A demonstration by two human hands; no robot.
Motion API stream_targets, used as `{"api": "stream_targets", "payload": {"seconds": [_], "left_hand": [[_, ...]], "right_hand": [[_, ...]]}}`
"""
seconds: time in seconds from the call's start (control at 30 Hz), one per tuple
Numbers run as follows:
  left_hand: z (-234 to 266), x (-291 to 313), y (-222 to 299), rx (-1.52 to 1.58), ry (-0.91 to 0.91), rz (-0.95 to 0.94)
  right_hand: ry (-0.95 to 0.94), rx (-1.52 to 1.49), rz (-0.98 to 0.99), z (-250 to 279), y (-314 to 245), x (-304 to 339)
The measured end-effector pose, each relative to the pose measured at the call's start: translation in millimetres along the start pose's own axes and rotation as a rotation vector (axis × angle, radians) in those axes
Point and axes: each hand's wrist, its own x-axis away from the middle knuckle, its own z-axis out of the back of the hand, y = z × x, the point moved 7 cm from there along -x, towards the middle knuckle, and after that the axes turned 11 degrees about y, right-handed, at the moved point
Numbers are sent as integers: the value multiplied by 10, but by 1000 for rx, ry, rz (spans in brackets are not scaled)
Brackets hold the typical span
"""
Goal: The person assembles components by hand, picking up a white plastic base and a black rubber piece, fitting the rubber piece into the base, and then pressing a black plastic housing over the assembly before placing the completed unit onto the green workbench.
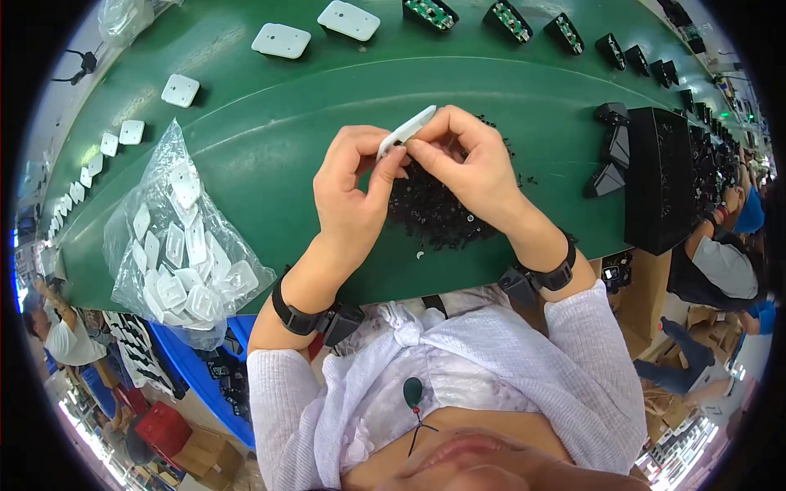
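Head fisheye: looks down, near, over green table (262,155).

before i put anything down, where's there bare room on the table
On the green table, bare patches lie between the plastic bag and the left hand, and between the right hand and the black wedge-shaped pieces, bar a few stray bits. It is crowded at the bag and the pile of small black parts under the hands.
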Motion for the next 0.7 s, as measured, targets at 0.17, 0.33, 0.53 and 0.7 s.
{"api": "stream_targets", "payload": {"seconds": [0.17,0.33,0.53,0.7], "left_hand": [[32,-24,-87,114,-22,144],[26,-28,-81,177,-62,267],[-13,-8,-76,186,-115,253],[6,-31,-74,176,-133,294]], "right_hand": [[65,515,595,11,-291,61],[228,445,610,142,-508,47],[-30,392,344,56,-239,-22],[-28,333,234,40,-211,-26]]}}
